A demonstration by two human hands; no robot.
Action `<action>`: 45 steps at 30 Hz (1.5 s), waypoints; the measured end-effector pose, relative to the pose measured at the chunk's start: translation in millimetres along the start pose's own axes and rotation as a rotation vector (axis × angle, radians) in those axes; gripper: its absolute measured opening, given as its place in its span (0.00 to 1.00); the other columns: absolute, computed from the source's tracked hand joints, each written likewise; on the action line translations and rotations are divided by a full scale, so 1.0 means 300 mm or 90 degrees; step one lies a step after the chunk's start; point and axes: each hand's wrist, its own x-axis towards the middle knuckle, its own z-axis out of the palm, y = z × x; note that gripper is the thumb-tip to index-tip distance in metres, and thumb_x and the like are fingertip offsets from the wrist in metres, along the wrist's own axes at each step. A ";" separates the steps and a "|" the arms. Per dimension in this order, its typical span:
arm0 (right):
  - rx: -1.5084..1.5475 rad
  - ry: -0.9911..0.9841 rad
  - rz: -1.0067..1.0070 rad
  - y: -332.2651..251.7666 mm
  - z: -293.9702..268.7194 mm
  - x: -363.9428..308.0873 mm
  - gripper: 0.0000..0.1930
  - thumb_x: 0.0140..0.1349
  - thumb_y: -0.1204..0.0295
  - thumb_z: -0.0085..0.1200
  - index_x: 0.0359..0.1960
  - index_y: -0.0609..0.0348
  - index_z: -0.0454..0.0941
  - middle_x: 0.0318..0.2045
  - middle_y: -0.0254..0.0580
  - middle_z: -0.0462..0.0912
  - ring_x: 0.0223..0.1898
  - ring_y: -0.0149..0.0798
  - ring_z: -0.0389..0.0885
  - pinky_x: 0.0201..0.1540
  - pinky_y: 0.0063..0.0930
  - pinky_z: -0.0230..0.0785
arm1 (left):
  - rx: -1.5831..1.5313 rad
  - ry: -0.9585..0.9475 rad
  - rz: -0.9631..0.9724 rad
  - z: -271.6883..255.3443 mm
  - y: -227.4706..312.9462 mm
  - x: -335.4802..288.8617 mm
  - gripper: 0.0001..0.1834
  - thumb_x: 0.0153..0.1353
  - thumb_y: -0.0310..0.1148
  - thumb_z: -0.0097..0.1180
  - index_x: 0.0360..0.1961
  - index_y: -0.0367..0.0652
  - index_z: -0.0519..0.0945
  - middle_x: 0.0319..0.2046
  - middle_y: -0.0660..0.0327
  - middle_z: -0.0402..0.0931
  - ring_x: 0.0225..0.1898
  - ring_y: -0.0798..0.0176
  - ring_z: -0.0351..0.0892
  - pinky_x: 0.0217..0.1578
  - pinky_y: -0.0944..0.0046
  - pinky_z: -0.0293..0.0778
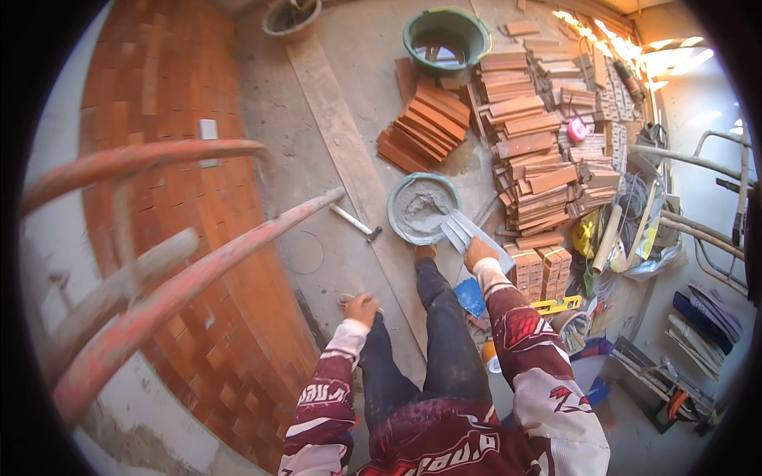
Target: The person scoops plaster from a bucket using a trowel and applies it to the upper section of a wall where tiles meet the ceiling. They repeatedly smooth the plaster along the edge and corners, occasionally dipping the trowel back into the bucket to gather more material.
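My right hand (479, 252) is closed on the handle of a flat metal plastering trowel (457, 231). The trowel's far end reaches over the rim of a round bucket (390, 218), at the wet grey mortar (419, 205) inside. The mortar surface is hollowed and uneven. By my left knee hangs my left hand (362, 308), its fingers loosely curled with nothing visible in them. A hammer (357, 224) with a pale handle lies on the floor ahead of that hand, apart from it.
Orange-brown tiles (425, 127) are stacked beyond the mortar, with more piles (536, 170) to the right. A green bucket (409, 40) stands at the back. Red metal bars (230, 258) cross over the tiled surface (178, 71) at left. A yellow spirit level (556, 305) lies near my right arm.
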 end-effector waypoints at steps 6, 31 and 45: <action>-0.059 0.126 -0.126 -0.019 0.137 0.385 0.12 0.58 0.70 0.46 0.43 0.60 0.72 0.37 0.53 0.81 0.39 0.57 0.81 0.41 0.47 0.73 | 0.065 0.004 -0.039 0.296 0.194 0.454 0.25 0.55 0.39 0.60 0.50 0.36 0.74 0.47 0.48 0.77 0.49 0.54 0.77 0.49 0.60 0.73; 0.009 0.068 -0.236 0.096 0.289 0.565 0.18 0.53 0.54 0.54 0.34 0.56 0.75 0.26 0.52 0.82 0.29 0.56 0.81 0.34 0.48 0.72 | -0.014 0.000 -0.177 0.429 0.000 0.667 0.38 0.49 0.48 0.64 0.55 0.30 0.69 0.50 0.43 0.74 0.53 0.51 0.73 0.53 0.59 0.68; 0.042 0.053 -0.201 0.150 0.280 0.489 0.20 0.55 0.52 0.51 0.34 0.59 0.76 0.29 0.54 0.82 0.32 0.56 0.81 0.35 0.49 0.70 | -0.410 -0.008 -0.207 0.657 0.260 0.813 0.20 0.48 0.43 0.66 0.20 0.36 0.76 0.19 0.56 0.76 0.19 0.65 0.70 0.28 0.66 0.69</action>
